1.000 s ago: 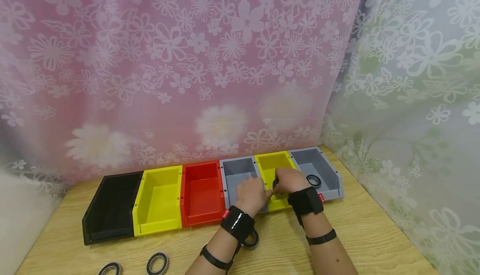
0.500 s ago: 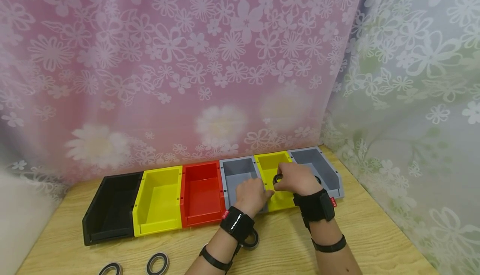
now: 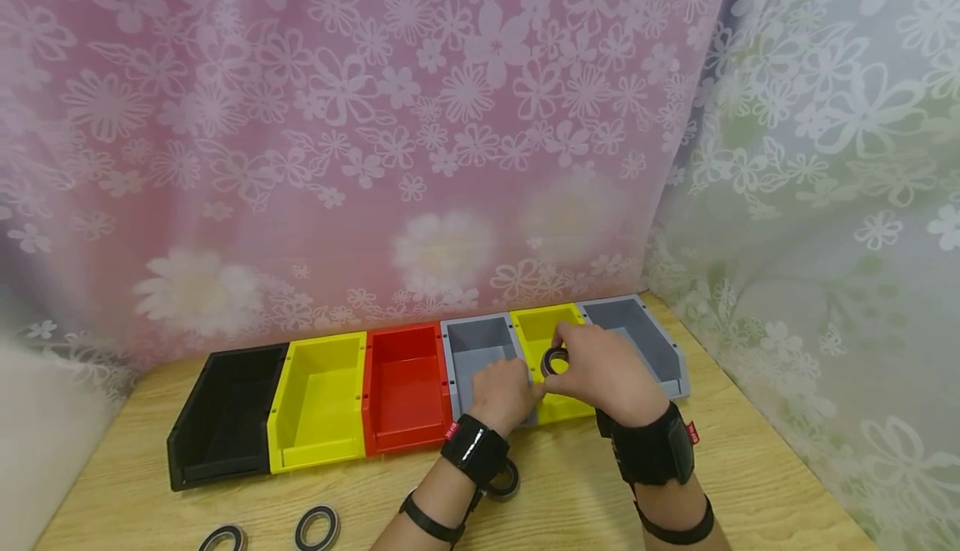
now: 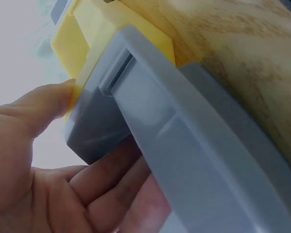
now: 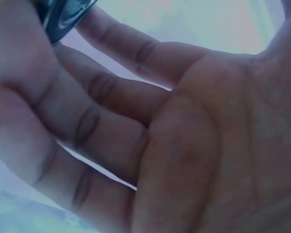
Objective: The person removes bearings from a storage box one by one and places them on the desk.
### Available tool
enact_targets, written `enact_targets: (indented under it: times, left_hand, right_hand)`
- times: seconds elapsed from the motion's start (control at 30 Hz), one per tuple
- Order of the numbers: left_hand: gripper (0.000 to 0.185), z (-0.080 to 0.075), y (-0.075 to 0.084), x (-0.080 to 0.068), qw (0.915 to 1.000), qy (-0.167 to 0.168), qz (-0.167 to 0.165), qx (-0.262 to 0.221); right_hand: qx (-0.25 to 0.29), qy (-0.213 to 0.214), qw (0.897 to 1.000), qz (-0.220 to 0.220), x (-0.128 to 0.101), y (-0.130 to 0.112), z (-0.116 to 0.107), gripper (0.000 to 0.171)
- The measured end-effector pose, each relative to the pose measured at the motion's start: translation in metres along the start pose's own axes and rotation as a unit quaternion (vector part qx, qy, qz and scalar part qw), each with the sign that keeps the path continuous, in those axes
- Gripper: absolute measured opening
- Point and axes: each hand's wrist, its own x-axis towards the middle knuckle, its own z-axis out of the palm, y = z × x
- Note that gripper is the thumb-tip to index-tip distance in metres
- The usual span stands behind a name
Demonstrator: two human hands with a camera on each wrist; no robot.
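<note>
The right hand (image 3: 603, 372) pinches a small black and silver metal bearing ring (image 3: 556, 360) between thumb and fingertips and holds it in the air above the yellow plastic bin on the right (image 3: 542, 334). In the right wrist view the same ring (image 5: 63, 14) sits at the tips of the curled fingers (image 5: 87, 126). The left hand (image 3: 504, 393) grips the front corner of the grey plastic bin beside it (image 3: 480, 351); in the left wrist view the thumb is on the outside of this bin (image 4: 184, 145) and the fingers (image 4: 111, 174) curl under its edge.

I judge that the sorting is at an early stage. The ring in the hand is not yet put down. The black bin (image 3: 225, 401), the yellow bin on the left (image 3: 318, 393) and the red bin (image 3: 405, 384) show nothing inside. The far right grey bin (image 3: 660, 351) is partly hidden by the right hand, so I cannot tell what it holds. Three more rings wait on the table: one behind the left wrist (image 3: 504, 480) and two near the front edge (image 3: 317, 528) (image 3: 222, 539).

The six bins stand in one row, touching each other, on a light wooden table (image 3: 750, 468). Behind them hangs a pink curtain with white flowers (image 3: 375, 117), and on the right side a pale green and white one (image 3: 825, 159).
</note>
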Motion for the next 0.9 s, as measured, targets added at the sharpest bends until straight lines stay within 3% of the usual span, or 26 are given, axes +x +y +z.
enact_targets:
  times: [0.17,0.37,0.67,0.9]
  left_hand:
    - [0.059,0.002,-0.002,0.001,0.9999,-0.009,0.002,0.011]
    - [0.059,0.002,-0.002,0.001,0.9999,-0.007,0.001,0.007]
    - [0.057,-0.003,0.0,-0.002,1.0,-0.004,0.001,-0.006]
    - [0.058,-0.003,0.0,-0.004,0.9999,0.003,0.007,-0.008]
  right_hand:
    - [-0.002,0.008,1.0,-0.013,-0.009,-0.007,-0.004,0.047]
    - [-0.013,-0.007,1.0,-0.014,-0.015,-0.002,-0.002,0.037]
    - [-0.052,-0.063,0.996,-0.027,-0.029,0.024,0.044,0.038]
    - [-0.052,-0.071,0.996,-0.035,-0.037,0.039,0.072,0.035]
